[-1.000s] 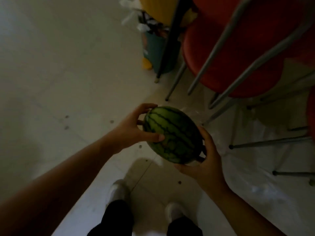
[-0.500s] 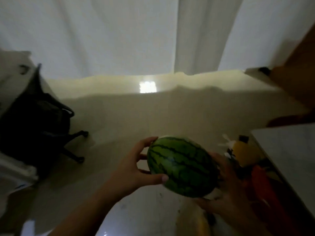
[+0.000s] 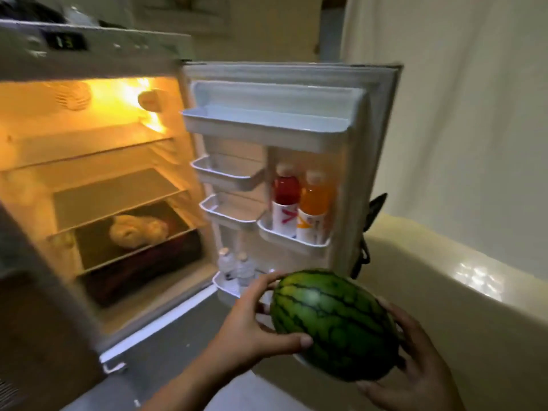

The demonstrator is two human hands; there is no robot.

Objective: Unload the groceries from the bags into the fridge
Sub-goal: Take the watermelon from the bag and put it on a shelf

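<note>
We hold the small striped watermelon [image 3: 333, 323] at about five o'clock in view, left hand [image 3: 252, 327] wrapped on its near end and right hand [image 3: 421, 363] cupped under its far end, in front of the open fridge [image 3: 98, 185]. It looks heavy, rigid and smooth-rinded, so we judge a two-handed cradle from below safest. The bare glass shelf [image 3: 115, 197] at ten o'clock seems roomy enough.

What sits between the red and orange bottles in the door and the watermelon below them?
In the head view, only their door bin's front rim and bare door liner lie between the bottles and the watermelon.
</note>
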